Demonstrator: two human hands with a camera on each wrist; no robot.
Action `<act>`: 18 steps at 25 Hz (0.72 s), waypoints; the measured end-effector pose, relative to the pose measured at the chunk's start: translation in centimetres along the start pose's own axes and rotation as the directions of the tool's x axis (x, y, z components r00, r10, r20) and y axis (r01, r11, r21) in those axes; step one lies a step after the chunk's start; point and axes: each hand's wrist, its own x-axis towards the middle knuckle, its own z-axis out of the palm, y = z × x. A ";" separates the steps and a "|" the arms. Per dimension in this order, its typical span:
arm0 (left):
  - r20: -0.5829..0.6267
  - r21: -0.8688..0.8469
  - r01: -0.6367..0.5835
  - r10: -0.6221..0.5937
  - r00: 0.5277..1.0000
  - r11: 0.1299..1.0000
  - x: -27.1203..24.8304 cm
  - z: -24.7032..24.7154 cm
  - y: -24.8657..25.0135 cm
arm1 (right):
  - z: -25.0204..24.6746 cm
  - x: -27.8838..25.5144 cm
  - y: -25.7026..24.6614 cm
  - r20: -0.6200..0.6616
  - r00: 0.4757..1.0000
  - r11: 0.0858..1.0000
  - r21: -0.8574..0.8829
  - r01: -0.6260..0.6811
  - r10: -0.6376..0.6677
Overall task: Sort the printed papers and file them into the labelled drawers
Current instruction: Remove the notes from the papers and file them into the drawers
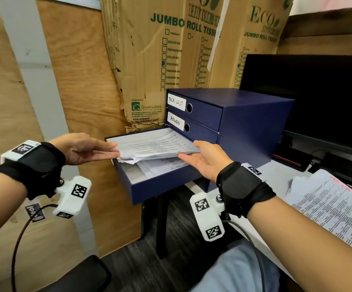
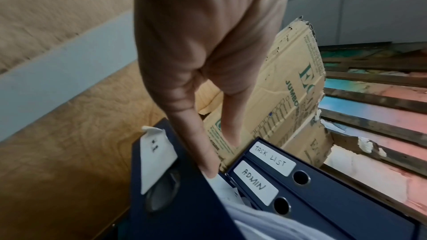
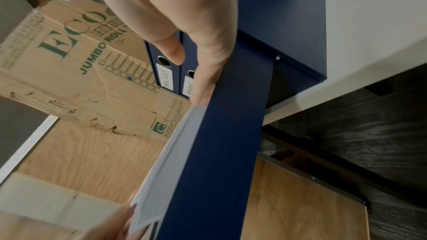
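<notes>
Head view, working left to right. At 9 o'clock, our left hand [image 1: 84,149] lay flat with its fingers straight, the tips touching the left edge of the paper stack [image 1: 154,146]; nothing was pinched. The left wrist view showed one fingertip on a white corner inside the drawer, though blur made the exact contact hard to read.

At centre, the stack sat tilted over the open bottom drawer [image 1: 149,184], its left edge across the drawer's left rim and its near edge raised. Loose sheets [image 1: 166,165] already lay on the drawer floor beneath it. We judged the stack not yet seated.

Toward 12 o'clock, the upper two drawers stood closed: the TASK LIST drawer [image 1: 194,108] above the ADMIN drawer [image 1: 192,128]. The open drawer's own label could not be read from any view.

At 3 o'clock from the stack, our right hand [image 1: 205,160] was palm-up, fingers extended under the stack's right near corner, supporting and not gripping it.

At 4 o'clock, more printed papers [image 1: 335,207] lay on the white desk [image 1: 280,175], well apart from the cabinet, in front of a dark monitor [image 1: 318,98].

Progress, as a judgement: one batch was partly filed, with this stack still to be squared and lowered, the drawer to be closed, and the desk pile to be sorted. The contents of the upper drawers were not visible.
</notes>
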 end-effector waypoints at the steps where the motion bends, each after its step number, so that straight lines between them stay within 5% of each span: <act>1: 0.003 0.041 0.003 -0.003 1.000 0.999 0.1 0.8 0.2 | -0.1 -0.4 -0.1 -0.007 1.000 0.999 -0.044 0.023 -0.023; 3: -0.003 0.138 0.013 -0.013 1.000 0.990 0.3 2.3 0.7 | -0.1 -1.5 0.0 0.007 0.997 0.978 -0.195 0.073 -0.073; 5: -0.004 0.220 0.031 -0.031 1.000 0.975 0.4 3.7 1.4 | 0.5 -2.6 0.4 0.026 0.985 0.861 -0.482 0.161 -0.170; 7: -0.019 0.275 0.037 -0.033 0.999 0.961 0.4 5.0 1.9 | 1.1 -3.0 0.8 0.106 0.949 0.598 -0.754 0.271 -0.296; 10: -0.033 0.292 0.045 -0.037 0.999 0.955 0.4 6.5 2.1 | 1.2 -2.7 1.8 0.390 0.838 0.216 -0.844 0.491 -0.380; 13: -0.027 0.289 0.094 -0.090 0.996 0.953 1.2 7.2 1.8 | 0.6 -2.0 2.7 0.602 0.767 0.035 -0.781 0.623 -0.222; 18: 0.000 0.306 0.087 -0.092 0.996 0.948 1.8 8.2 2.1 | 2.1 -0.3 4.8 0.683 0.729 -0.181 -0.712 0.679 0.046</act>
